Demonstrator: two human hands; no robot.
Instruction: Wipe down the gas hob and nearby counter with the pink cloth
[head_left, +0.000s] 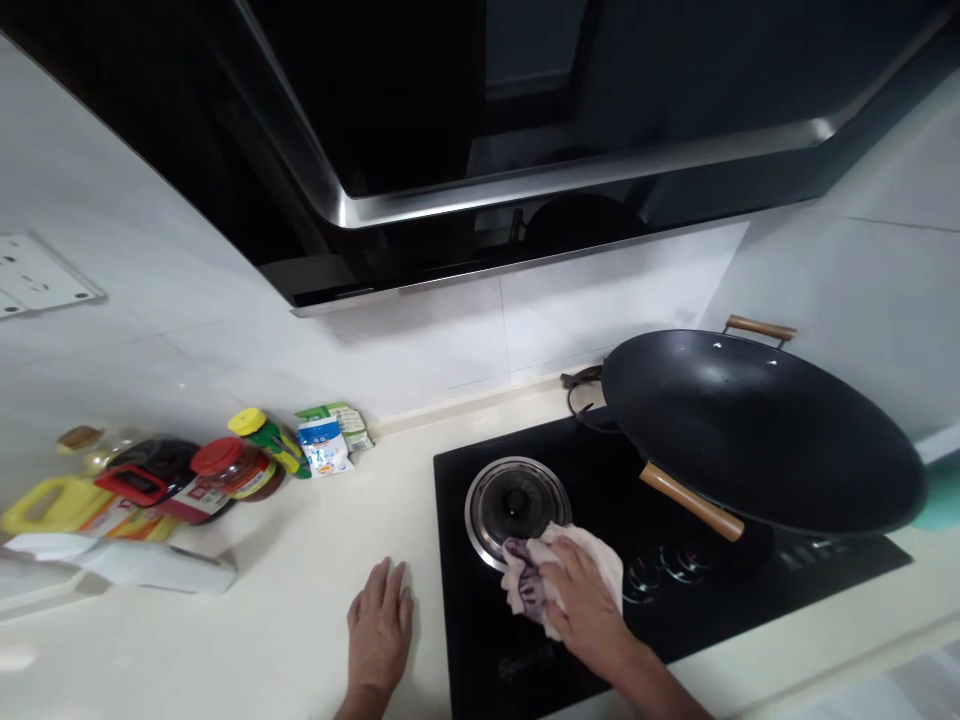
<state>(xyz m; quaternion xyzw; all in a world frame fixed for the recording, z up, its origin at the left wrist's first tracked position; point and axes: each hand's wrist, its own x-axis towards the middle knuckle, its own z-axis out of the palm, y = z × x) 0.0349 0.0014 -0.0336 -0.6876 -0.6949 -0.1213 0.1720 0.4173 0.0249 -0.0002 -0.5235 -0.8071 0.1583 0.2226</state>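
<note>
My right hand [583,600] grips a crumpled pale cloth [529,580] with a dark purple pattern and presses it on the black glass cooktop [480,650]. The cloth touches the lower right of the round metal-rimmed burner [517,505]. On the pale counter left of the cooktop, my left hand [380,625] lies flat with its fingers stretched out, holding nothing. A large black wok [757,430] with wooden handles sits over the cooktop's right side. Two control knobs [664,570] show between the cloth and the wok.
Along the left wall stand a red-lidded jar [238,470], a yellow-capped green container [270,440], small packets [326,445], a dark bottle [169,480], a yellow jug [82,505] and a white bottle [135,562]. A black range hood [525,180] overhangs the cooktop. Behind the wok is a dark pot stand [589,400].
</note>
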